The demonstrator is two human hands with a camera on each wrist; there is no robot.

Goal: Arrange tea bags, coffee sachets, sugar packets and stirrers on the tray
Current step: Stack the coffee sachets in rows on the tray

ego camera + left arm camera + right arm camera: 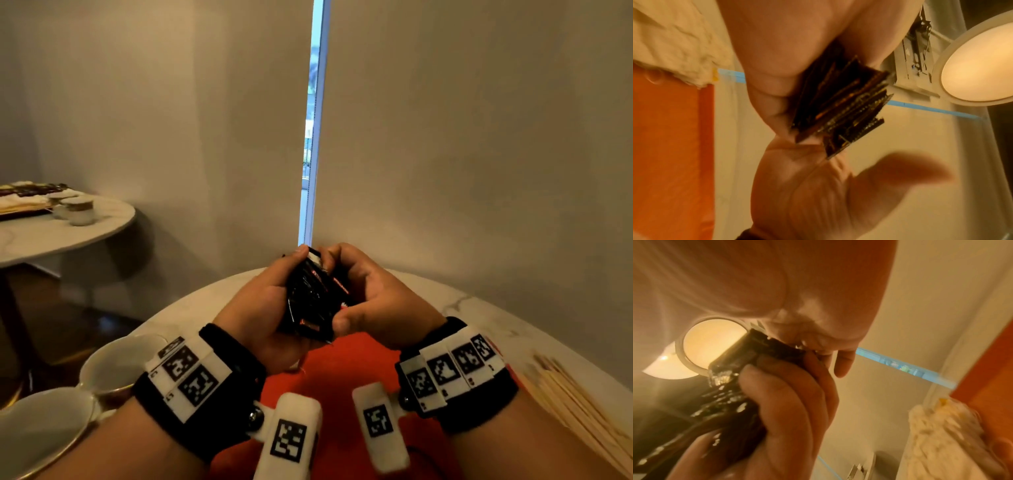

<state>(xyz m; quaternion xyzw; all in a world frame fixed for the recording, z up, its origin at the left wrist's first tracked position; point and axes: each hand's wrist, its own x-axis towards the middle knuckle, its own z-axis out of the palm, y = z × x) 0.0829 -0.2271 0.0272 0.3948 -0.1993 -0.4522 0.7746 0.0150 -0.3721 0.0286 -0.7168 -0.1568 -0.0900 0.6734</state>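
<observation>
wristbands (195,380) nearest, black, with white marker blocks, one on each forearm. cups (113,366), two white ones, at the near left edge of the table (479,308), one behind the other. stirrers (582,411), pale wooden sticks, lying in a bundle on the near right of the table, blurred. tray (342,363), red, flat on the table under and between the forearms. left hand (260,308), raised above the tray, fingers and thumb curled round the left side of a stack of sachets (315,298). right hand (373,301), opposite it, thumb at the near end and fingers wrapped over the far end of the same stack. sachets, dark and glossy with red print, held upright on edge between the two palms, clear of the tray; the left wrist view shows their crimped edges fanned unevenly. wall (479,137), plain beige, just beyond the table, split by a narrow bright window slit (313,120). second table (68,233), round and white, far left, carrying a loaded tray and small lidded jars (77,209), too distant to read.
</observation>
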